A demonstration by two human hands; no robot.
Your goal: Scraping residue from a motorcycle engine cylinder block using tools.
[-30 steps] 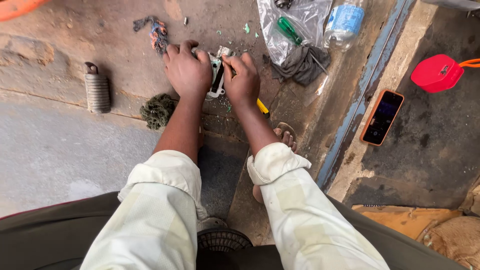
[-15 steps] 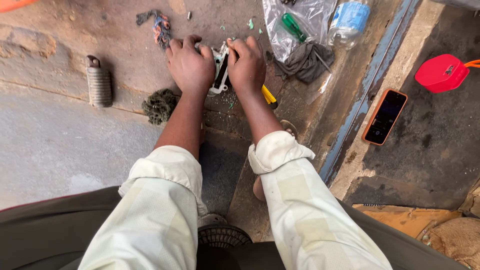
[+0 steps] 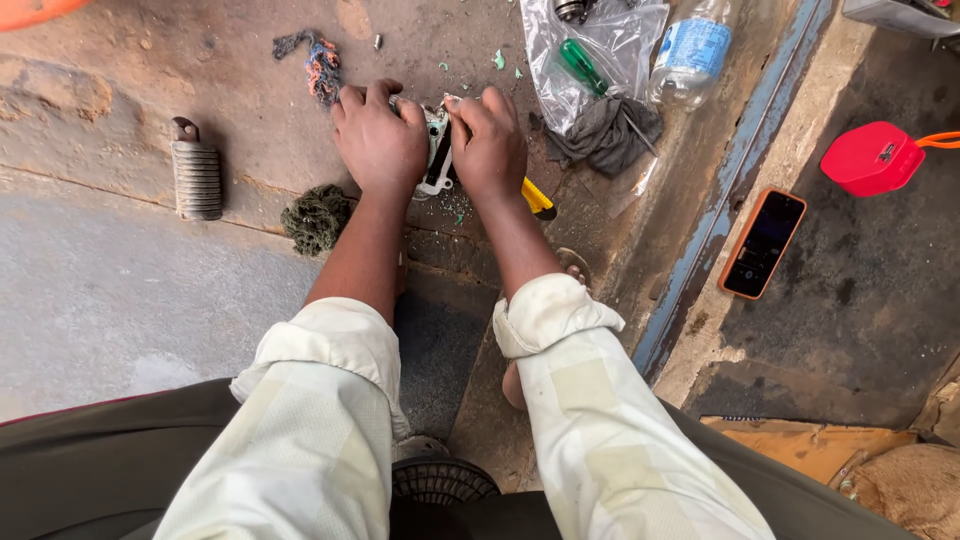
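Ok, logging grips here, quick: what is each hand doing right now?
Left hand: closed over the pale metal part on the ground.
Right hand: closed on the same part; a yellow-handled tool sticks out beneath it.

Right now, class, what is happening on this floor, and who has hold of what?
A person crouches over a concrete floor, both hands on a small white metal part. The left hand pins it down; the right hand works on it with a yellow-handled tool. Green chips lie scattered nearby. A ribbed footpeg, a green rag, a plastic bag, a bottle and a phone lie around them.
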